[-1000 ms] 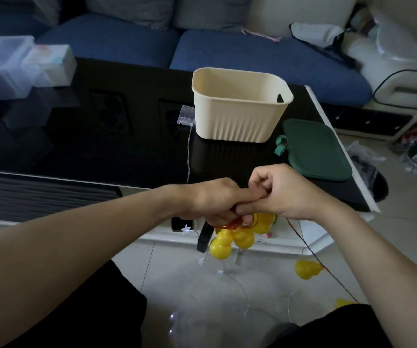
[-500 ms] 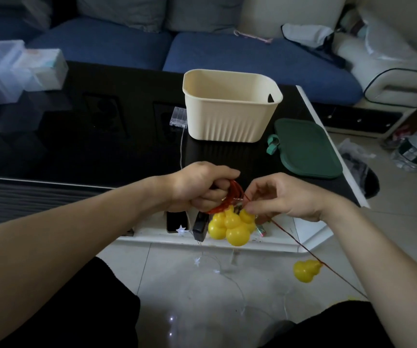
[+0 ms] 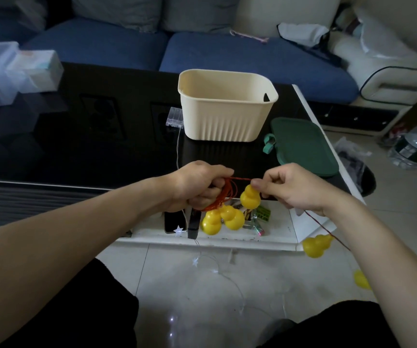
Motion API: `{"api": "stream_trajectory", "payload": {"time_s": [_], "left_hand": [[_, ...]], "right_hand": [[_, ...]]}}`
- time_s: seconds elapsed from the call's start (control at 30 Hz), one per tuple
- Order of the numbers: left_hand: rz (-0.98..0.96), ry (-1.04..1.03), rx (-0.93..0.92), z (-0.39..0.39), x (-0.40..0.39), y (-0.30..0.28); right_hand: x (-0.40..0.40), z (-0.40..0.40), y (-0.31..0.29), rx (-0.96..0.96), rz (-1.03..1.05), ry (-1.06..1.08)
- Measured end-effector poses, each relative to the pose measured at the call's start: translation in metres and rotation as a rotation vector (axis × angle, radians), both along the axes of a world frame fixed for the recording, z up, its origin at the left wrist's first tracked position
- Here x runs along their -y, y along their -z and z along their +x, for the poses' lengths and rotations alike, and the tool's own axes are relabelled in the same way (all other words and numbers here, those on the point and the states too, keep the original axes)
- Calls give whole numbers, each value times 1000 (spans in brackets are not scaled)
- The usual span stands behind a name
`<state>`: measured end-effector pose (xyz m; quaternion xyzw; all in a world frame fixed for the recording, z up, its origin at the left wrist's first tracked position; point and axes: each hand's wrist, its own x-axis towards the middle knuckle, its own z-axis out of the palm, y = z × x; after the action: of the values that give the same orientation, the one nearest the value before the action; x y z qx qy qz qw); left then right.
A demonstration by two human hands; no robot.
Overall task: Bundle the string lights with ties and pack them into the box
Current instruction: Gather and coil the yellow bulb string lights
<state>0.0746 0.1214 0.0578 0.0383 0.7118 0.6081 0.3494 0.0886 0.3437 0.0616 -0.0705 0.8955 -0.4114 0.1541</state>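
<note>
My left hand (image 3: 201, 185) grips a coil of red wire (image 3: 223, 197) from which yellow gourd-shaped lights (image 3: 221, 218) hang. Just to its right, my right hand (image 3: 291, 185) pinches the red wire at the top of another yellow gourd light (image 3: 250, 198). From there the wire trails down to the right past two more gourds (image 3: 316, 244) near my right forearm. The cream box (image 3: 227, 106) stands open and empty-looking on the black table (image 3: 77, 136) behind my hands. A second string with small star lights (image 3: 178, 231) runs from a clear battery case (image 3: 175, 118) down to the floor.
A green lid (image 3: 303, 146) lies right of the cream box. Clear plastic containers (image 3: 14, 69) sit at the table's far left. A blue sofa (image 3: 227, 49) stands behind. Small packets lie on the white lower shelf (image 3: 260, 217). A plastic bottle (image 3: 413, 146) lies on the floor at right.
My hands, pressed together a second ago, have moved apart. My right hand has drawn another gourd light up to the coil in my left hand, and the trailing gourds have risen.
</note>
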Motion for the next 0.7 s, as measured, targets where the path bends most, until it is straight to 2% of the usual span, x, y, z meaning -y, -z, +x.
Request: {"api": "stream_trajectory", "payload": {"time_s": [0.17, 0.37, 0.43, 0.57, 0.7], "left_hand": [[0, -34, 6, -2, -1, 1], [69, -126, 45, -8, 2, 1], [128, -171, 85, -11, 6, 0], [258, -272, 150, -18, 17, -3], [310, -315, 174, -20, 21, -5]], "right_hand": [[6, 2, 11, -116, -15, 43], [24, 6, 1, -270, -135, 42], [30, 6, 3, -225, -122, 4], [33, 2, 14, 17, -187, 35], [28, -2, 22, 24, -2, 34]]}}
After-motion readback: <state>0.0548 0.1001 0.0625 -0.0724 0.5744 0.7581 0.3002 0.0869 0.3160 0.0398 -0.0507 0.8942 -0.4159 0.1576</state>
